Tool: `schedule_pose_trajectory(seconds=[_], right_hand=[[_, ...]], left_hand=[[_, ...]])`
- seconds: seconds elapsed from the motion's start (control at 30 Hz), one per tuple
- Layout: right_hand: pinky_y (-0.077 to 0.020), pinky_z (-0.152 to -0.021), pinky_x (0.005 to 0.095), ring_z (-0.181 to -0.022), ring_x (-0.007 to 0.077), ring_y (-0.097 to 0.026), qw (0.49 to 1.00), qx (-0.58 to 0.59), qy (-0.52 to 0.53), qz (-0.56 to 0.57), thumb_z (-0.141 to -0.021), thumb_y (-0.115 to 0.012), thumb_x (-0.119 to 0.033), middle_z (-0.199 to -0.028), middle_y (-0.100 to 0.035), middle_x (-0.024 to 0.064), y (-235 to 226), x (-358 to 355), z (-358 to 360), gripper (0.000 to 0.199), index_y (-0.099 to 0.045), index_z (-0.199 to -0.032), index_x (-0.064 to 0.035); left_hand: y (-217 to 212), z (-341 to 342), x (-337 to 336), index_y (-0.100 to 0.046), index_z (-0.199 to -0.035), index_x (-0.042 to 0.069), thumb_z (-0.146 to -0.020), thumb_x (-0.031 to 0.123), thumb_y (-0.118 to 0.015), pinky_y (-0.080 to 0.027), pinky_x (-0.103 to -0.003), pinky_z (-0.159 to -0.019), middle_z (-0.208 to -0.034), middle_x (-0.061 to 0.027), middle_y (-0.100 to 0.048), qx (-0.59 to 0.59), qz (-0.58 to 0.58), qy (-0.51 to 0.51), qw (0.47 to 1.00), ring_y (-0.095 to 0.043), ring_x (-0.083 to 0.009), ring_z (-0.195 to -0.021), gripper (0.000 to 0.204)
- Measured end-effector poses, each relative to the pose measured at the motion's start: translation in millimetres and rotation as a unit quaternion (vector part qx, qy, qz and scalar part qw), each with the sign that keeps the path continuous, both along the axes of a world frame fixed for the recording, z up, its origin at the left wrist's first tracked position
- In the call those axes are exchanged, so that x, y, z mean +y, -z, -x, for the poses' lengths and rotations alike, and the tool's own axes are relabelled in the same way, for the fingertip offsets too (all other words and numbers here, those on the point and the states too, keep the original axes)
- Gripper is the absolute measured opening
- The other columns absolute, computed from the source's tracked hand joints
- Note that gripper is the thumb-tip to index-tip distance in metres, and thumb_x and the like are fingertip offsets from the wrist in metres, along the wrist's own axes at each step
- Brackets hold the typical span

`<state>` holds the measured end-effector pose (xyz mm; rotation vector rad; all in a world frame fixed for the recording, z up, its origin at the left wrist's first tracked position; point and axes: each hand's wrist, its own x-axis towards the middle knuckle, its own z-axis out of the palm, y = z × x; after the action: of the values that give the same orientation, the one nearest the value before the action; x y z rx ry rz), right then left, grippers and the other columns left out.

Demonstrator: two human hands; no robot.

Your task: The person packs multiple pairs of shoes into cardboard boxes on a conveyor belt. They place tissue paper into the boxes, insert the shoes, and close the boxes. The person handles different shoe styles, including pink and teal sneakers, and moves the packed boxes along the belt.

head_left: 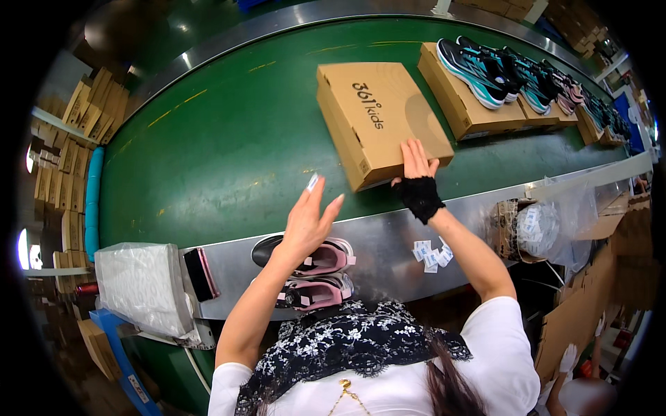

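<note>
My left hand (309, 225) is raised over the near edge of the belt, thumb spread apart. A small white packet (313, 182) shows at its fingertips, seemingly pinched between two fingers. Under this hand a pair of black and pink shoes (326, 258) sits on the metal ledge, partly covered by the forearm. Wearing a black fingerless glove, my right hand (417, 170) grips the near right corner of a closed brown shoebox (385, 114), fingers on the lid and thumb at the near side. The box lies slightly turned on the green belt.
Several small white packets (431, 255) lie on the metal ledge (381, 239). To the right, shoes (479, 73) stand on shoeboxes (485, 123) along the green belt (215, 132). At left are a phone (201, 274) and plastic-wrapped white sheets (142, 284). A carton with clear plastic (534, 229) stands right.
</note>
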<state>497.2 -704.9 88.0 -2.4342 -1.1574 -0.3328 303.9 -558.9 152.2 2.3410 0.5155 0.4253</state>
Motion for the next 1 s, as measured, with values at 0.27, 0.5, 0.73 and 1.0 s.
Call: schedule_pose_trajectory(seconds=[0.27,0.5,0.73,1.0], right_hand=[[-0.0519,-0.063,0.0398,-0.083,0.0208,-0.055,0.579,0.594,0.049,-0.556,-0.07,-0.058,-0.002,-0.093,-0.056,0.0081,-46.8,-59.3,15.3,0.029,-0.052,-0.099,-0.0041],[-0.0457,-0.068,0.0381,-0.087,0.0265,-0.053,0.362,0.687,0.092,-0.624,-0.071,-0.058,-0.015,-0.097,-0.056,0.013,-15.9,-77.8,36.6,0.026,-0.051,-0.093,-0.0038],[-0.0454,-0.065,0.0335,-0.089,0.0241,-0.055,0.475,0.762,0.183,-0.402,-0.08,-0.058,-0.031,-0.103,-0.054,0.0173,7.3,-75.9,100.5,0.042,-0.046,-0.104,0.0011],[-0.0458,-0.061,0.0237,-0.077,0.0168,-0.06,0.64,0.703,0.124,-0.283,-0.083,-0.056,-0.019,-0.092,-0.06,0.0115,-17.7,-49.9,161.7,0.028,-0.051,-0.105,-0.0022]], left_hand=[[-10.6,5.2,29.4,-0.035,-0.119,-0.008,-0.081,0.032,-0.053,-0.032,-0.042,-0.092,-0.122,-0.0249,-0.039,-0.056,-0.272,-0.017,0.961,-0.04,-0.0367,-0.11,0.058],[1.2,38.6,97.4,-0.055,-0.107,0.007,-0.087,0.029,-0.042,-0.035,-0.042,-0.086,-0.12,-0.0209,-0.042,-0.024,-0.266,-0.051,0.962,-0.046,-0.0338,-0.105,0.032],[60.2,127.4,121.1,-0.057,-0.101,0.003,-0.083,0.023,-0.052,-0.036,-0.035,-0.09,-0.114,-0.0193,-0.046,-0.042,-0.104,-0.106,0.988,-0.048,-0.031,-0.104,0.027],[110.3,402.4,245.9,-0.051,-0.105,-0.005,-0.087,0.018,-0.04,-0.039,-0.034,-0.086,-0.106,-0.0198,-0.054,-0.022,-0.118,-0.521,0.845,-0.051,-0.0303,-0.099,0.032]])
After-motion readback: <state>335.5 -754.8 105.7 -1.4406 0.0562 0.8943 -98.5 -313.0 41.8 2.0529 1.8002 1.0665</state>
